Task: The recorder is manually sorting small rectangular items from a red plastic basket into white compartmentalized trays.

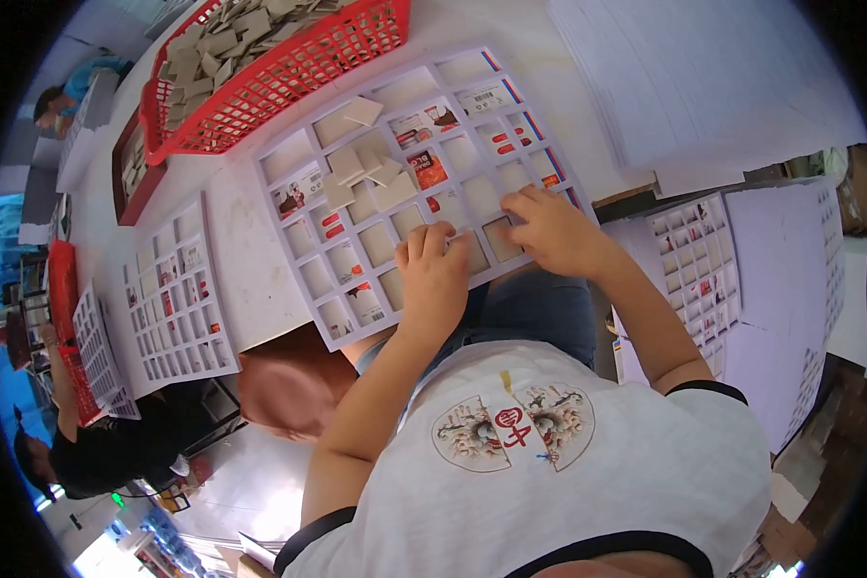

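Observation:
A white sheet with a grid of raised-edged square cells (299, 161) lies tilted before me, its near edge over my lap. Some cells show printed red and white patterns, others grey-beige board. My left hand (433, 275) rests on the near rows, fingers bent and a little apart, the thumb blurred. To its right, my right hand (557, 231) touches the grid beside a near cell (501, 239), its fingers bent and apart. I see nothing held in either hand. Several loose beige cardboard squares (395, 191) lie heaped on the grid beyond my left hand.
A red plastic basket (299, 82) full of cardboard pieces stands at the far left, a dark red box (137, 178) beside it. Another grid sheet (178, 289) lies left. Stacked white sheets (713, 77) and printed sheets (698, 270) are at right. A person in black (116, 443) works farther left.

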Motion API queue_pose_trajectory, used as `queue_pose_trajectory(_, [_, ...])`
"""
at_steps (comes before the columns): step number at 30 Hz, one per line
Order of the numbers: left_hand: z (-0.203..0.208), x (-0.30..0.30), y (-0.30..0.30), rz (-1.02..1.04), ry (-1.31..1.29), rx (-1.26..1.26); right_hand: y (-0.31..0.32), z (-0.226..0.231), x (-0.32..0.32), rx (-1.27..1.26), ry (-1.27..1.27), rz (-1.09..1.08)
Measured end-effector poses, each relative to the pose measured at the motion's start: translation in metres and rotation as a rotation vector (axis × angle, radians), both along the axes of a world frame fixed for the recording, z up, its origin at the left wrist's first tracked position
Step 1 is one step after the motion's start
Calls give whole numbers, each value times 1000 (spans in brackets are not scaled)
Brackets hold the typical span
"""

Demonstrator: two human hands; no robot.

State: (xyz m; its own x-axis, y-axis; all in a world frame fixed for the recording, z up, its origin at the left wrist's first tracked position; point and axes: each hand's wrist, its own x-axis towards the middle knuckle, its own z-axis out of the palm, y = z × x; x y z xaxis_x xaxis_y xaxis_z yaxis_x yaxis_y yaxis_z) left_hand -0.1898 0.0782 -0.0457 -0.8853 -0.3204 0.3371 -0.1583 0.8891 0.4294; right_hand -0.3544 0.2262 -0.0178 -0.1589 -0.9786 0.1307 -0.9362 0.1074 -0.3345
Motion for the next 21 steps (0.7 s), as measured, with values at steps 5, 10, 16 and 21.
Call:
queue_pose_trajectory(5, [-1, 7, -8, -78, -79, 152, -10, 14, -10, 126, -103, 82])
queue_pose_trajectory(10, [-2, 4, -20, -110, 11, 168, -116, -7, -46, -356, -222, -29])
queue_pose_trajectory(16, [16, -36, -124, 266, 244, 4, -256, -47, -77, -237, -140, -324])
queue_pose_trajectory(21, [-17, -36, -184, 350, -112, 162, -269, -37, -69, -67, -108, -417])
